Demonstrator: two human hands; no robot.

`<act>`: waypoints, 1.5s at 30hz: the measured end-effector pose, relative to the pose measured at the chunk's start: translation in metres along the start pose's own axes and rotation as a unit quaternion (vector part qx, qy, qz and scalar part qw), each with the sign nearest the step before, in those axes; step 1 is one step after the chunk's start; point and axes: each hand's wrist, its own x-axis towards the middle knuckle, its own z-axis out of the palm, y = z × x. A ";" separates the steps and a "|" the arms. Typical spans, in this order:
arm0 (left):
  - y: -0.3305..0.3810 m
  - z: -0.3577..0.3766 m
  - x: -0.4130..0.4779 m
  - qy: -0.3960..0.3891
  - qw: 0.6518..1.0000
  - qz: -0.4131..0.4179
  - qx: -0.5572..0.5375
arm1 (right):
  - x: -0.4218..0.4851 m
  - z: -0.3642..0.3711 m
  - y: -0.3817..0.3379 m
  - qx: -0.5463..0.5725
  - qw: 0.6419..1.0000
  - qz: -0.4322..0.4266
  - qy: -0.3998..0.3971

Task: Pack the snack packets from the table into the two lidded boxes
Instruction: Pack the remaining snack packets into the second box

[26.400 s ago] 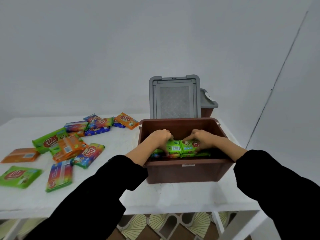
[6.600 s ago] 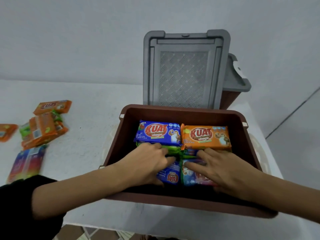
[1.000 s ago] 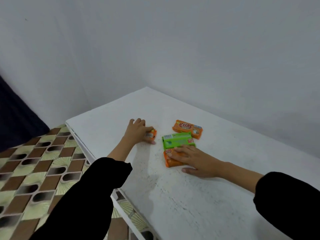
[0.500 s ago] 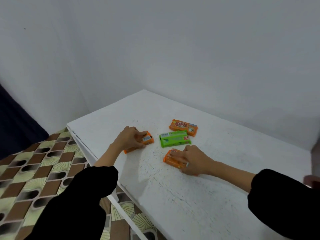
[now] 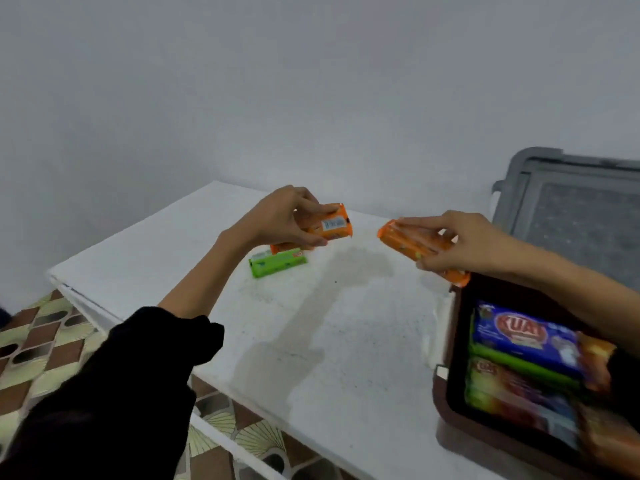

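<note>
Left hand [image 5: 277, 216] grips orange packet [image 5: 330, 225], right hand [image 5: 460, 242] grips another [image 5: 408, 244]; both raised off tabletop [image 5: 329, 323], likely for brown box [image 5: 446, 389] near right. Green packet [image 5: 277, 266] left.

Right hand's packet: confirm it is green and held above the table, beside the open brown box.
Wrong colour: the head view shows the right hand gripping an orange packet, held above the table beside the open brown box. The green packet lies on the table.
</note>
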 end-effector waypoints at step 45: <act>0.265 0.134 0.002 -0.219 0.874 0.392 0.184 | -0.225 0.015 0.089 -0.236 0.962 0.108 -0.086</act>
